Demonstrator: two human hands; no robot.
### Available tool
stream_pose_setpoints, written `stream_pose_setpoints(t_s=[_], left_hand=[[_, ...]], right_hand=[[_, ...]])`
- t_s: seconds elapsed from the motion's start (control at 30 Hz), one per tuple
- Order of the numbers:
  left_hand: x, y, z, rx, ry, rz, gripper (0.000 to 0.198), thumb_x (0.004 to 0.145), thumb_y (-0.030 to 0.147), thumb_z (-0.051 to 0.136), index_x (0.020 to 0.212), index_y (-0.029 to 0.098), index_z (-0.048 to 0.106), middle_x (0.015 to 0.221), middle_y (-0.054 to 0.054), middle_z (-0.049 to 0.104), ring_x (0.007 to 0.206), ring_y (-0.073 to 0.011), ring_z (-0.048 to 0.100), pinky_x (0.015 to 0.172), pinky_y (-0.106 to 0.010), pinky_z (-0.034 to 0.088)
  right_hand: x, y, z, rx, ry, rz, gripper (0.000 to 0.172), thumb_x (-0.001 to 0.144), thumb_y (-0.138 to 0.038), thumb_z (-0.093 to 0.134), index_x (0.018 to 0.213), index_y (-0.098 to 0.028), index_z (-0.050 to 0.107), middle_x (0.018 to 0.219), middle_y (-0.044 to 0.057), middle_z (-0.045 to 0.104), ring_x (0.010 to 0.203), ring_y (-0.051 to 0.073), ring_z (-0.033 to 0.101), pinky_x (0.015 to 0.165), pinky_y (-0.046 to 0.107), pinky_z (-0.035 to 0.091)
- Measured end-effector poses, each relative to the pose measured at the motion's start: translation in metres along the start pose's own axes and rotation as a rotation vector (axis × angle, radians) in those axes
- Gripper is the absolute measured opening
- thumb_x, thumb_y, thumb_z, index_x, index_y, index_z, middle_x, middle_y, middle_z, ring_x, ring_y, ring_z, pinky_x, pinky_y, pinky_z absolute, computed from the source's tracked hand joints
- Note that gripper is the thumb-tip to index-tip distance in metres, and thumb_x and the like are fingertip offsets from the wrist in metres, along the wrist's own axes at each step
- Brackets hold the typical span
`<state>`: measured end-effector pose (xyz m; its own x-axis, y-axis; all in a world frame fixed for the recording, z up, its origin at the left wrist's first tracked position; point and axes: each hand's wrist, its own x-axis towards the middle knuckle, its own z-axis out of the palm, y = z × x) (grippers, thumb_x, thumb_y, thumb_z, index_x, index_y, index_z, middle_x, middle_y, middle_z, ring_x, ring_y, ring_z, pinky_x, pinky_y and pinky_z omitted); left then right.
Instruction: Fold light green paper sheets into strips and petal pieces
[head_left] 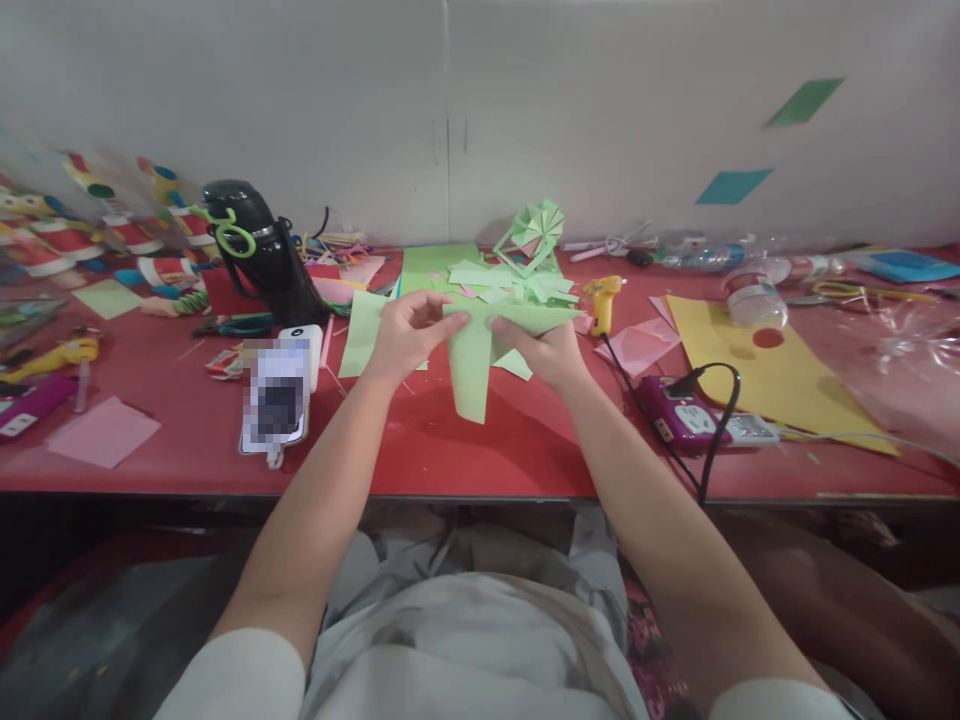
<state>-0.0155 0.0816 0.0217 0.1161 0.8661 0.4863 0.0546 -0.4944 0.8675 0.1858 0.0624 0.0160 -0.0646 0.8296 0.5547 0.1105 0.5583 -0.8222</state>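
A light green sheet of paper (471, 370) is held up above the red table, with one part hanging down and another stretching to the right. My left hand (411, 335) pinches its upper left edge between thumb and fingers. On the other side my right hand (544, 350) grips it, thumb on the near face and fingers hidden behind. Behind the hands lie several green paper scraps (480, 274). A folded green paper wheel (538, 228) stands at the back. Another pale green sheet (360, 335) lies beside my left hand.
Left of my arms are a black bottle (259, 250) and a phone (277, 395). To the right, a yellow glue gun (602, 303), a purple power strip (679, 412) with cables, a yellow sheet (765, 375) and a plastic bottle (756, 298) rest on the red table (480, 465).
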Motion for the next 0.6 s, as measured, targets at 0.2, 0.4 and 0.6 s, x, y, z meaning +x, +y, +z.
stream_pose_setpoints(t_s=[0.2,0.4,0.6], left_hand=[[0.0012,-0.0013,0.006,0.074,-0.026,0.126,0.03,0.071,0.043,0.083,0.09,0.021,0.076,0.083,-0.003,0.072,0.069,-0.0134,0.06,0.058,-0.026,0.044],[0.0006,0.0005,0.0069,0.131,0.015,0.126,0.026,0.073,0.043,0.081,0.085,0.02,0.078,0.076,-0.002,0.072,0.056,-0.0101,0.051,0.052,-0.026,0.038],[0.0,0.0004,0.0073,0.178,0.043,0.118,0.026,0.072,0.044,0.081,0.083,0.021,0.078,0.065,0.001,0.066,0.048,-0.0075,0.039,0.046,-0.026,0.03]], right_hand=[[-0.0001,0.006,0.0062,0.049,-0.05,-0.002,0.03,0.079,-0.048,0.075,0.092,-0.021,0.071,0.096,0.005,0.076,0.091,0.023,0.07,0.081,0.038,0.058],[-0.0009,0.0104,0.0093,0.053,-0.045,-0.012,0.037,0.078,-0.049,0.076,0.103,-0.023,0.071,0.108,0.006,0.075,0.101,0.025,0.069,0.091,0.041,0.058],[-0.0011,0.0096,0.01,0.048,-0.048,-0.018,0.035,0.078,-0.049,0.076,0.1,-0.022,0.071,0.105,0.007,0.075,0.1,0.026,0.07,0.09,0.042,0.057]])
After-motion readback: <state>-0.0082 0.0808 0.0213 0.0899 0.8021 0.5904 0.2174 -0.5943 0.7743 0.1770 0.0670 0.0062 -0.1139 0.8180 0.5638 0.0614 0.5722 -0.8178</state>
